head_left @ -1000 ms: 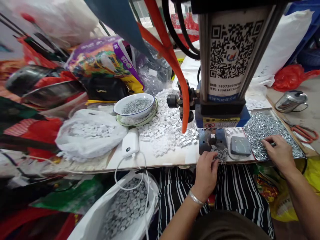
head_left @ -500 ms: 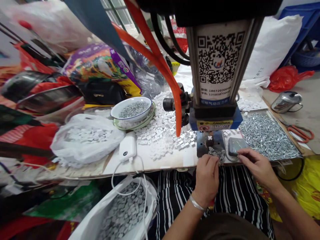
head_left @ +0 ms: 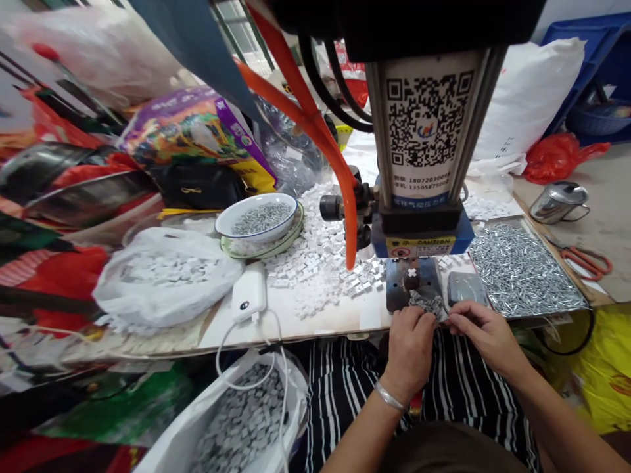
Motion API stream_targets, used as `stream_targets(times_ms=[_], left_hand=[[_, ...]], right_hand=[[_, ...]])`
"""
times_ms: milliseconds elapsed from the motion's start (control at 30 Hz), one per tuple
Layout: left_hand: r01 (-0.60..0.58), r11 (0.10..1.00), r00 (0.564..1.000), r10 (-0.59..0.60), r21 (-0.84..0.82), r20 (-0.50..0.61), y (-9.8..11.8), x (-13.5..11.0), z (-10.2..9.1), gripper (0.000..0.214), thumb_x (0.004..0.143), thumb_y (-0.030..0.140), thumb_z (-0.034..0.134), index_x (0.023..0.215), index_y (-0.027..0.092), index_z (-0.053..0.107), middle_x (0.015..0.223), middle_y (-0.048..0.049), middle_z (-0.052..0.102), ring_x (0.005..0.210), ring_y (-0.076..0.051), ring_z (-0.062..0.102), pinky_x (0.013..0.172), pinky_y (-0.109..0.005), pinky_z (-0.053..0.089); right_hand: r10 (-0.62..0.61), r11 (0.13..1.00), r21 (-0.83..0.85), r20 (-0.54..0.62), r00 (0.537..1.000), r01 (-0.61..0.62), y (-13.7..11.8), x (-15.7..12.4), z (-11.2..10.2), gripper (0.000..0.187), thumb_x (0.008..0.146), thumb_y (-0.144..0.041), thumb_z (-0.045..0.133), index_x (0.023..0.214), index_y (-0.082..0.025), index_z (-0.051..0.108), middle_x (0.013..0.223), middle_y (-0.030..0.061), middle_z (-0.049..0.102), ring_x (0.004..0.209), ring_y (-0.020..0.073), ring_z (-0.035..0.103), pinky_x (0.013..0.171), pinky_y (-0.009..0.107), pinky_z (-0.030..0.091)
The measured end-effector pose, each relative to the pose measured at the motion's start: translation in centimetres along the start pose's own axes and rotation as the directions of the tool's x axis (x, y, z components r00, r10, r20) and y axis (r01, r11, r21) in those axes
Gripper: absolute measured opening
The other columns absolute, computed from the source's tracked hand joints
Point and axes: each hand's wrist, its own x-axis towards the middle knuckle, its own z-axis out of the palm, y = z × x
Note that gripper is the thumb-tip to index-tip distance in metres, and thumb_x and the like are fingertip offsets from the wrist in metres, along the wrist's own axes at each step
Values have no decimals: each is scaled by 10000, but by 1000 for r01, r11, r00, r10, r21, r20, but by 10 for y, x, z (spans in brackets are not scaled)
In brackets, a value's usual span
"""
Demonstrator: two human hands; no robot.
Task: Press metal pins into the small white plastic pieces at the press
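Head view: seated person at a worktable (head_left: 290, 318), both hands together at its near edge, below a pneumatic press (head_left: 424, 125). Left hand (head_left: 410, 351) drawn in narrow, fingers bent and bunched, at the near side of a small heap of grey metal parts (head_left: 428, 303); grip contents hidden by the fingers. Right hand (head_left: 480, 332) just beside it, thumb and forefinger brought close in a pinch; whether a piece sits between them cannot be made out. Heap lies on the press base (head_left: 396, 286), in front of a dark round post (head_left: 412, 282) topped by a white cross-shaped mark. Grey rectangular box (head_left: 467, 289) just beyond the right hand. Further right: a tray (head_left: 556, 260) filled with metal pins (head_left: 522, 269), orange-handled scissors (head_left: 589, 261) near it. Left of the press: loose white pieces (head_left: 365, 277), then an enamel bowl (head_left: 224, 225) of metal pieces and a white power bank (head_left: 250, 292), cable attached.
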Motion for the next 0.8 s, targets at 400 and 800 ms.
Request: stream_targets(times_ms=[400, 800], left_hand=[[293, 818, 939, -344, -496, -13, 2, 2, 1, 160, 964, 160, 526, 895, 189, 667, 880, -44, 648, 814, -180, 607, 751, -287, 488], [384, 686, 898, -434, -618, 77, 0, 17, -18, 144, 902, 125, 579, 961, 212, 677, 902, -22, 693, 841, -176, 653, 775, -287, 519]], right_hand=[[-21, 999, 44, -6, 1000, 21, -1, 0, 4, 298, 889, -489, 678, 928, -196, 719, 845, 45, 722, 759, 181, 657, 716, 291, 534], [-110, 991, -65, 55, 992, 114, -27, 16, 22, 242, 910, -445, 638, 898, -213, 706, 855, 26, 697, 797, 179, 621, 727, 283, 488]])
